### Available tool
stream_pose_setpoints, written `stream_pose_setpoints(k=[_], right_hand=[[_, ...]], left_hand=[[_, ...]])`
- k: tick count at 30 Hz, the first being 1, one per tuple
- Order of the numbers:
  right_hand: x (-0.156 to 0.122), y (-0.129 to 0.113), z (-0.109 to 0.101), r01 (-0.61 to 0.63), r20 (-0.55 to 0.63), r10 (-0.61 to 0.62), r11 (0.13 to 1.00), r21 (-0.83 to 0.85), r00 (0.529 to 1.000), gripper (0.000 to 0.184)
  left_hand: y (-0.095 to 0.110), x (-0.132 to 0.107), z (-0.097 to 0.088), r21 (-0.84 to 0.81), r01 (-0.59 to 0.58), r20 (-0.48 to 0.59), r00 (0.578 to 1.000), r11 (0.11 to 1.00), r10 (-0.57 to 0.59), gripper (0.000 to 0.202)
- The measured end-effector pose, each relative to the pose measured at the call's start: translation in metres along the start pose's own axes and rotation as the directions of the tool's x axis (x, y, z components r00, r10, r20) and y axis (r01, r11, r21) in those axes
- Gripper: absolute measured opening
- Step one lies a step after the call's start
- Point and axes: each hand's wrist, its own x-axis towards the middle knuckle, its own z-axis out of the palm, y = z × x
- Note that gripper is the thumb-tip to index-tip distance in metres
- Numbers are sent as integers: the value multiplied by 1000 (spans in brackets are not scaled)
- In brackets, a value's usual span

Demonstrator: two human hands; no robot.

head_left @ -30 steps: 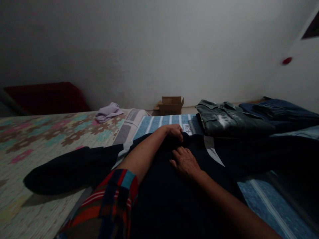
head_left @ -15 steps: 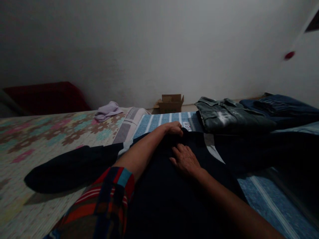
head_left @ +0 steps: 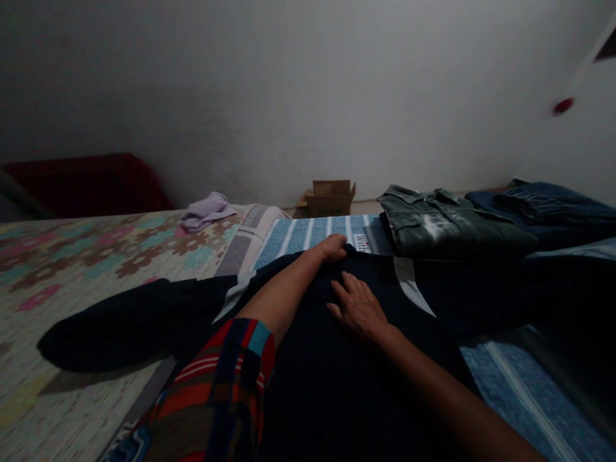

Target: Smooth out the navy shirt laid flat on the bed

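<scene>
A dark navy long-sleeved top (head_left: 327,359) lies spread out in front of me, with a pale strip at each shoulder and its sleeves stretched to both sides. At its far collar edge, my left hand (head_left: 333,248) is closed on the fabric, the fingertips partly hidden. My right hand (head_left: 359,305) rests flat on the upper part of the top, fingers spread, holding nothing.
Under the top are a blue striped sheet (head_left: 308,232) and a floral cover (head_left: 115,256). A crumpled lilac cloth (head_left: 206,212) lies at the far left. Folded dark green jacket (head_left: 452,221) and folded jeans (head_left: 543,208) sit right. A cardboard box (head_left: 331,199) stands by the wall.
My left hand has shifted slightly left along the collar edge. More of the left shoulder's pale strip shows, and the left sleeve lies a little farther left. My right hand has barely moved.
</scene>
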Motion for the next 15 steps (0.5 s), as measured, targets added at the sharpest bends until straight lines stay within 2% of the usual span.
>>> stream_pose_setpoints(k=[3, 6, 9, 12, 15], right_hand=[[0, 0, 1, -7, 14, 6, 1000, 5, 1000, 51], [0, 0, 2, -10, 22, 10, 1000, 6, 1000, 51], [0, 1, 4, -6, 28, 6, 1000, 8, 1000, 52], [-1, 2, 6, 2, 14, -2, 1000, 2, 1000, 53], [0, 1, 6, 43, -18, -43, 999, -19, 999, 52]], left_hand=[[-7, -3, -7, 3, -12, 44, 999, 1000, 11, 30], [-23, -10, -22, 6, 17, 105, 994, 1000, -17, 49], [-43, -18, -35, 34, 86, 117, 989, 996, -89, 62], [-61, -25, -39, 63, 168, 82, 982, 984, -173, 57], [-75, -26, -34, 76, 252, 13, 967, 965, -254, 49]])
